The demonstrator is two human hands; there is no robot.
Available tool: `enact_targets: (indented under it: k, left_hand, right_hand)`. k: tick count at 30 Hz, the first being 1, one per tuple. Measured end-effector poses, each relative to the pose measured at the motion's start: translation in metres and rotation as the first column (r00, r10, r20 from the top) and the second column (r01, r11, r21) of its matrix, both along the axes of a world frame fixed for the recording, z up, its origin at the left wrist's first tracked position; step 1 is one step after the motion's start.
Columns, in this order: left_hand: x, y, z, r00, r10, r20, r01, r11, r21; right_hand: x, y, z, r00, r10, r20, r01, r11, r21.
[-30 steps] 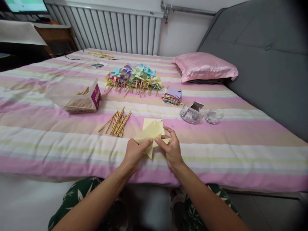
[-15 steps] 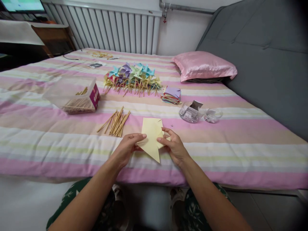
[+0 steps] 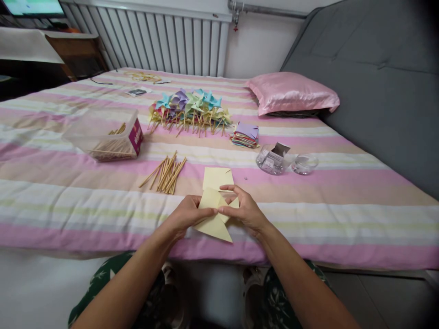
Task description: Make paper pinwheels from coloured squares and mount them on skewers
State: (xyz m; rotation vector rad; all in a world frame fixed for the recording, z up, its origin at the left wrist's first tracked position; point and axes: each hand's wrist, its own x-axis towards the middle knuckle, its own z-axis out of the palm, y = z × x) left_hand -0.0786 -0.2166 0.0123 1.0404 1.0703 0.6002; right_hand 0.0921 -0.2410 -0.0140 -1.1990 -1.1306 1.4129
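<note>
Both my hands hold one pale yellow pinwheel paper (image 3: pixel 213 227) above the front of the bed. My left hand (image 3: pixel 188 213) pinches it from the left, thumb on top near the centre. From the other side my right hand (image 3: pixel 245 211) grips a folded-in corner, its thumb close to the left thumb and its index finger raised a little. One slit flap hangs toward me. Just beyond lies another pale yellow paper square (image 3: pixel 217 176) with a slit at its corner. A tiny pin-like piece (image 3: pixel 245 178) rests right of that square.
Several wooden sticks (image 3: pixel 166 173) lie left of the square, near a clear plastic box (image 3: pixel 103 137) with more sticks. Behind are finished pinwheels (image 3: pixel 192 107), a stack of coloured papers (image 3: pixel 244 135), two clear containers (image 3: pixel 270 161) (image 3: pixel 303 164) and a pink pillow (image 3: pixel 293 93).
My hands have drawn the pinwheel paper slightly toward me, uncovering more of the square behind. My left thumb has shifted to the centre, and a corner is folded further inward.
</note>
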Motion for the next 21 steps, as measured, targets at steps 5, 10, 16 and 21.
enact_targets:
  k: [5,10,16,21]
  left_hand:
    - [0.004,0.0,-0.003,0.999,0.05,-0.011,-0.05,0.999,0.02]
    - [0.009,0.0,-0.01,0.973,0.193,0.125,-0.196,0.98,0.016]
    - [0.013,-0.001,-0.012,0.935,0.297,0.193,-0.304,0.953,0.006]
    - [0.016,-0.004,-0.014,0.928,0.302,0.218,-0.308,0.951,-0.004]
  right_hand:
    - [-0.001,0.001,0.003,0.999,-0.028,-0.031,0.029,0.999,0.018]
    - [-0.005,0.003,0.007,0.964,-0.102,-0.246,0.099,0.995,-0.025]
    - [-0.009,0.001,0.002,0.981,-0.04,-0.191,0.043,0.999,0.01]
    - [-0.012,0.001,-0.002,0.975,-0.092,-0.203,0.091,0.996,-0.01]
